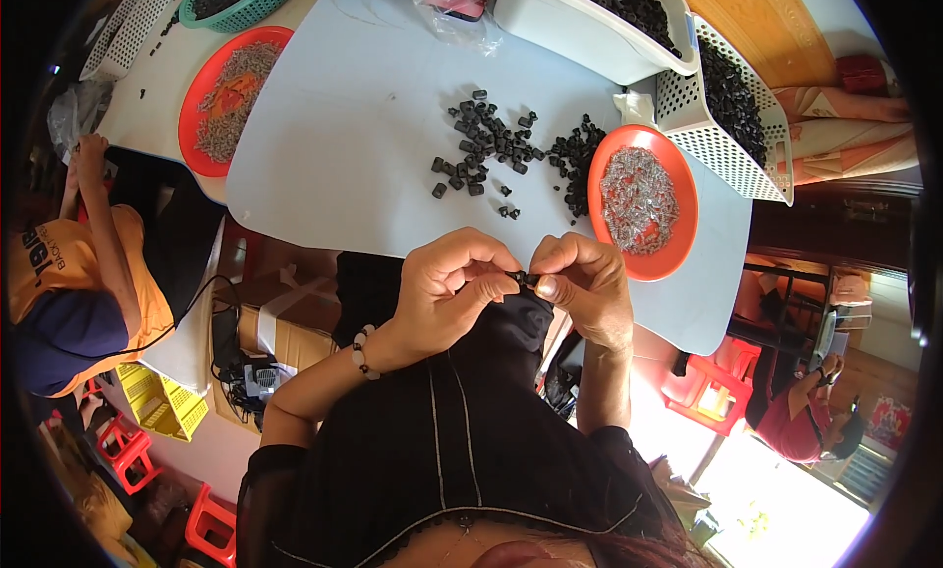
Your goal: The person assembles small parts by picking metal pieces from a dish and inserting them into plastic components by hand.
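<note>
Clock centred on what I'm holding, 12 straight away from me.

Grip: both hands clamped on one small black part (522,279). Left hand (447,291) has it thumb-to-forefinger from the 9 side, right hand (591,291) same pinch from the 3 side. Tips nearly meet; can't tell if it's one piece or two mated. Part's tiny, so I read fingertips-only as the sensible hold: a full fist would bury it.

Hands sit just off the near edge of the table (329,165), above my lap. Probably for elbow room and a short line of sight.

Loose black parts (491,141) spread just short of 12, likely thinned out so singles pick easily. Tighter black heap (578,155) at 1, just beside the orange bowl (653,270) at 2. Bowl holds clear, shiny bits (638,199); rim presumably stops them scattering, and it's near my right.

Bulk black stock is farther out: white bin (580,39) around 12:30, perforated basket (682,101) at 2 beyond the bowl. Makes sense, leaves the near surface for small batches.
</note>
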`<control>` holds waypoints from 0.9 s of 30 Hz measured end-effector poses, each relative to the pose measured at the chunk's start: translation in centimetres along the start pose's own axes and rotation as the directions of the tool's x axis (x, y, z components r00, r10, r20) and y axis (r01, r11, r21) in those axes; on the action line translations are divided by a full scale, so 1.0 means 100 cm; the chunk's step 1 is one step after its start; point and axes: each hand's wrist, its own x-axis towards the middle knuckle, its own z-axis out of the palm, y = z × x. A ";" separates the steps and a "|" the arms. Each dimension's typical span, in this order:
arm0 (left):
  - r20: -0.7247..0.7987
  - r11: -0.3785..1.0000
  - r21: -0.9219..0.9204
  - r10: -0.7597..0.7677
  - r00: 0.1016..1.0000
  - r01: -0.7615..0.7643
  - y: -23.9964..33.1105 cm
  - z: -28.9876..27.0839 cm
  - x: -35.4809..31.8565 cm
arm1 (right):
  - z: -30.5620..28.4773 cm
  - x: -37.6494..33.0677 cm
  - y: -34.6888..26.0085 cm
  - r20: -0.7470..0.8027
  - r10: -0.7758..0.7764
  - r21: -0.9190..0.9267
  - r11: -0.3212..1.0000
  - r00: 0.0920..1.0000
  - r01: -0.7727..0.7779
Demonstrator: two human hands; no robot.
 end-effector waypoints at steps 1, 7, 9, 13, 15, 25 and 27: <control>-0.006 1.000 -0.010 -0.019 1.000 0.019 0.000 0.000 0.000 | 0.000 0.000 -0.001 -0.003 -0.002 -0.035 0.999 1.000 0.001; -0.010 0.996 -0.048 -0.079 0.997 0.079 -0.006 -0.003 -0.001 | -0.001 -0.001 0.001 -0.011 0.012 -0.015 1.000 1.000 -0.012; -0.014 0.996 -0.053 -0.070 0.997 0.070 -0.006 -0.002 -0.002 | 0.001 -0.001 0.001 -0.017 0.031 -0.029 0.999 0.999 -0.032; -0.017 0.999 -0.001 -0.053 0.998 0.053 -0.006 -0.001 -0.003 | 0.001 -0.001 0.003 -0.020 0.063 -0.042 0.997 0.998 -0.063; -0.020 0.999 0.015 -0.043 0.999 0.043 -0.006 -0.001 -0.003 | 0.000 -0.001 0.006 -0.012 0.072 -0.035 0.997 0.997 -0.073; 0.074 0.803 0.539 0.255 0.964 -0.254 0.010 -0.001 -0.003 | 0.003 -0.004 0.001 0.016 0.158 -0.052 0.986 0.987 -0.157; 0.077 0.791 0.555 0.259 0.963 -0.257 0.012 0.000 -0.006 | 0.005 -0.006 -0.004 0.024 0.164 -0.077 0.984 0.986 -0.161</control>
